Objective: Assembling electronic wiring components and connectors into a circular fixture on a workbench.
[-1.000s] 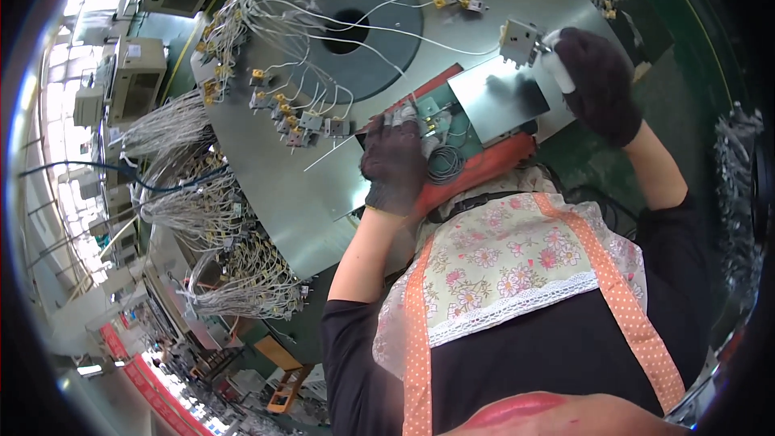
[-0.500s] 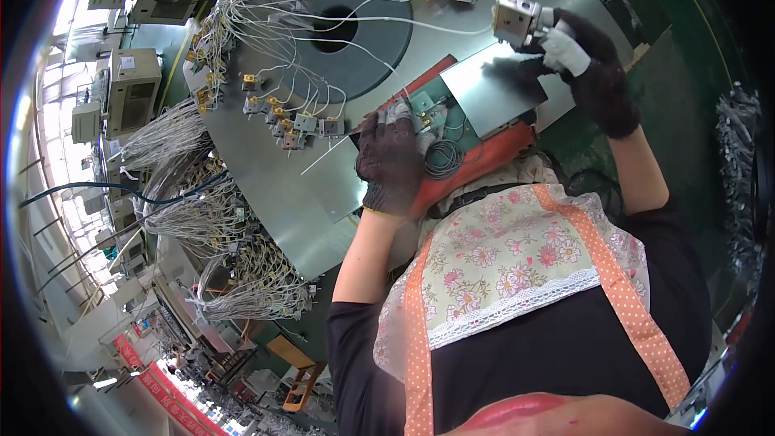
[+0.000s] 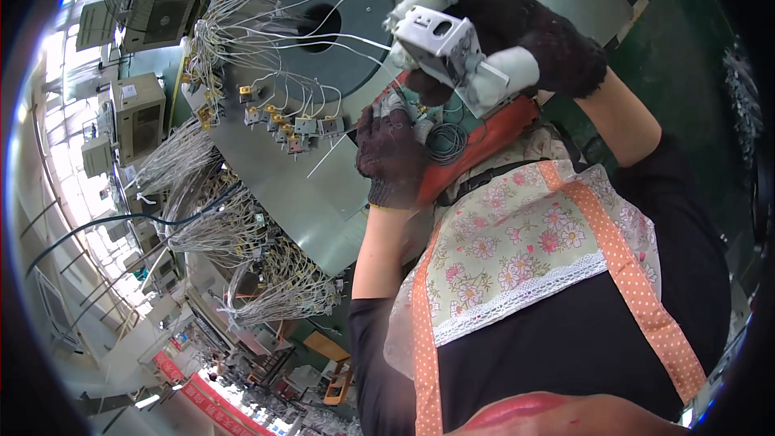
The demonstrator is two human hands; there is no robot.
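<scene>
My right hand (image 3: 529,32), in a dark glove with white-wrapped fingertips, is raised over the table's near edge. It is closed around a boxy metal part (image 3: 440,32) with an oval hole in one face. A white wire (image 3: 351,37) runs from the left up to these fingers. Below and to the left, my left hand (image 3: 391,145), gloved the same way, rests at a green fixture (image 3: 412,106) with its fingers bent together; what they pinch is hidden. Beside it lies a coil of thin grey cable (image 3: 446,144) on an orange-red pad (image 3: 478,153).
White wires fan across the metal table (image 3: 323,222) over a round grey disc (image 3: 359,12) with a central hole. Several small metal parts with yellow pieces (image 3: 282,123) lie on their ends. Bundles of wired parts (image 3: 282,295) hang beyond the table's left edge.
My right hand has swung left and toward me with the metal part, turning it and now covering much of the shiny plate. My left hand stays at the fixture.
</scene>
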